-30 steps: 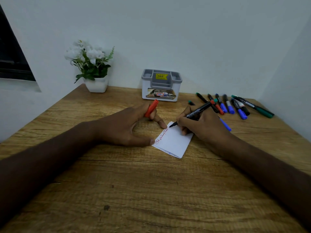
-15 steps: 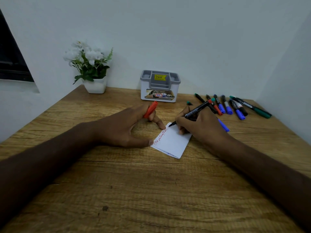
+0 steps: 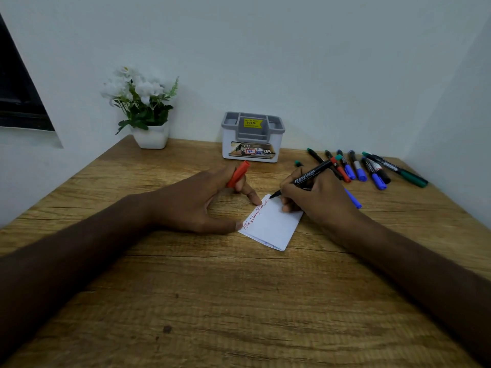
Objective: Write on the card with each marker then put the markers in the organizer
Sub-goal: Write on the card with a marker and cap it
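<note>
Wooden surface (image 3: 239, 301) tucked into a corner of pale walls; dark window frame (image 3: 18, 96) at left; white potted flowers (image 3: 144, 107) at the back. Left hand (image 3: 202, 205) pinning white card (image 3: 273, 227) with fingertip and thumb, fingers curled round red cap (image 3: 238, 173). Right hand (image 3: 321, 200) pinching black marker (image 3: 305, 177), tip on card's far corner. Grey organizer (image 3: 252, 138) by the wall; loose markers (image 3: 372, 168) lying at right.

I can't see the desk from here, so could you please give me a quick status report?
Right hand grips marker, tip at card. Left hand pins card edge, holds red cap. Organizer holds no markers; nothing blocks it.
</note>
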Tool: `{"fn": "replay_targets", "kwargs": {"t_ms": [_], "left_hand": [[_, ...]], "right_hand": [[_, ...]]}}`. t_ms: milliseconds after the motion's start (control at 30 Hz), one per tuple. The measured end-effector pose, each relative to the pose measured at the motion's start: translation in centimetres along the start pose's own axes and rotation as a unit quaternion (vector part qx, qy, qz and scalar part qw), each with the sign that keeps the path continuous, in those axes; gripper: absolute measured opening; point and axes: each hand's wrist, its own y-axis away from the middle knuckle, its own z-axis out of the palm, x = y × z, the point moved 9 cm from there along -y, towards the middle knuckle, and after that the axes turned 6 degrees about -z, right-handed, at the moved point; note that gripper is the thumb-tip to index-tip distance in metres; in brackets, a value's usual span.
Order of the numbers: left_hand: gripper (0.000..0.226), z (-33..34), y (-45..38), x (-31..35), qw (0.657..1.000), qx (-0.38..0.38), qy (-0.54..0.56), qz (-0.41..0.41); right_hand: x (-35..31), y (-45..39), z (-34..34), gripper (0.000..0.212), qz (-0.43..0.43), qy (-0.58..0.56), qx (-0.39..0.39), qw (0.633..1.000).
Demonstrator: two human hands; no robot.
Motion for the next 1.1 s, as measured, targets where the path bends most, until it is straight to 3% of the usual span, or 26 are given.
{"fn": "replay_targets", "kwargs": {"t_ms": [233, 333, 433, 600, 667, 800, 1100], "left_hand": [[0.047, -0.1, 0.2, 0.6, 1.0, 0.003, 0.001, 0.013], [0.046, -0.1, 0.1, 0.5, 1.0, 0.005, -0.003, 0.012], [0.042, -0.2, 0.2, 0.9, 1.0, 0.011, -0.001, 0.028], [0.009, -0.8, 0.1, 1.0, 0.998, 0.054, 0.007, 0.013], [0.018, -1.0, 0.1, 1.3, 0.997, 0.079, -0.015, 0.007], [0.034, -0.7, 0.0, 1.3, 0.995, 0.083, -0.046, -0.011], [0.025, -0.6, -0.2, 0.9, 0.992, 0.092, -0.083, -0.015]], "right_hand": [[0.3, 0.0, -0.1, 0.007, 0.01, -0.016, 0.015, 1.0], [-0.3, 0.2, -1.2, 0.007, -0.021, -0.017, 0.072, 0.997], [-1.1, 0.5, -2.2, 0.011, -0.053, -0.099, 0.109, 0.988], [-1.9, 0.9, -0.7, 0.023, -0.065, -0.255, 0.057, 0.963], [-2.4, 1.0, -0.4, 0.021, -0.084, -0.277, 0.05, 0.956], [-3.3, 1.2, -0.8, 0.015, -0.13, -0.291, 0.062, 0.946], [-4.0, 1.5, -0.6, 0.013, -0.157, -0.22, 0.041, 0.962]]}}
